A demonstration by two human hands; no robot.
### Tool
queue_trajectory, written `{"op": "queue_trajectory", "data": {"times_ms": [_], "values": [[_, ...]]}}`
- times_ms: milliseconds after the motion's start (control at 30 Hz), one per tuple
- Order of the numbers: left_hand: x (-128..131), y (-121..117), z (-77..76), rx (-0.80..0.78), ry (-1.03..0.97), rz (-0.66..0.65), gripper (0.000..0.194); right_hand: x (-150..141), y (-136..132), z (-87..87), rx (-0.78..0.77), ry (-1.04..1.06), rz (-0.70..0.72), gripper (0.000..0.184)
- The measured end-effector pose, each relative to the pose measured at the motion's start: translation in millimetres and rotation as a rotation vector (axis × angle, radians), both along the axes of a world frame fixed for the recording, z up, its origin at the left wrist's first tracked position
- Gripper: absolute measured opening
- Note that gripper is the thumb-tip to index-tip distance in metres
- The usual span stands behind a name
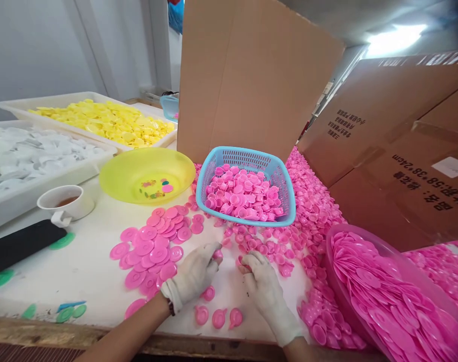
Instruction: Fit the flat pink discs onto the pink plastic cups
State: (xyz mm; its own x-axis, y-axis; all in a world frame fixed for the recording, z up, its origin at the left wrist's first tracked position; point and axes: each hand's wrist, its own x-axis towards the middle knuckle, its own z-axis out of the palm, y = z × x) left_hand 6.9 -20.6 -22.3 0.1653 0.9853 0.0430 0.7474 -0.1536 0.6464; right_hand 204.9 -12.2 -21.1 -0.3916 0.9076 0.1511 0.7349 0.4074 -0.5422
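My left hand (pixel 196 271), in a white glove, pinches a small pink toy cup (pixel 217 254) between thumb and fingers. Close to it on the right, my gloved right hand (pixel 264 286) has its fingers curled round another pink toy cup (pixel 239 260), mostly hidden by the fingertips. Several loose cups lie below and between the hands, among them one nearest the table edge (pixel 218 318). Flat pink toy saucers (pixel 153 246) spread in a loose pile left of my left hand. Behind both hands stands a blue basket (pixel 224 217) partly filled with pink cups.
A large heap of pink cups (pixel 313 206) runs along the right. A pink basin (pixel 342 286) of saucers leans there. At left are a yellow bowl (pixel 115 173), a mug (pixel 76 206), a black phone (pixel 25 244) and trays of yellow and white pieces. Cardboard boxes (pixel 251 75) stand behind.
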Motion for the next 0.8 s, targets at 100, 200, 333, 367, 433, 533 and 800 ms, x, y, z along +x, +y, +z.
{"op": "queue_trajectory", "data": {"times_ms": [100, 200, 333, 367, 433, 533, 800], "values": [[-10.1, -6.0, -0.6, -0.109, -0.136, 0.000, 0.020, 6.7, -17.4, 12.2, -0.249, 0.105, 0.075, 0.017], [-14.3, -5.1, -1.8, -0.156, -0.132, -0.018, 0.019, 8.1, -28.7, 15.1, -0.477, 0.049, 0.085, 0.016], [-11.1, -0.4, -4.2, -0.148, -0.039, -0.058, 0.025, 4.7, -29.0, 10.0, -0.631, 0.029, 0.068, 0.018], [-10.2, 0.0, -4.1, -0.149, -0.023, -0.061, 0.025, 3.7, -27.7, 9.3, -0.628, 0.023, 0.064, 0.017], [-9.6, -0.4, -2.6, -0.147, 0.013, -0.054, 0.024, 2.2, -25.0, 9.4, -0.547, -0.019, 0.044, 0.016], [-10.2, -1.7, 2.9, -0.136, 0.073, -0.027, 0.021, 2.6, -20.7, 10.7, -0.338, -0.084, -0.028, 0.014], [15.0, 12.2, 20.4, -0.049, 0.230, -0.010, 0.022, 8.5, -7.4, -3.1, -0.170, -0.277, -0.151, 0.019]]}}
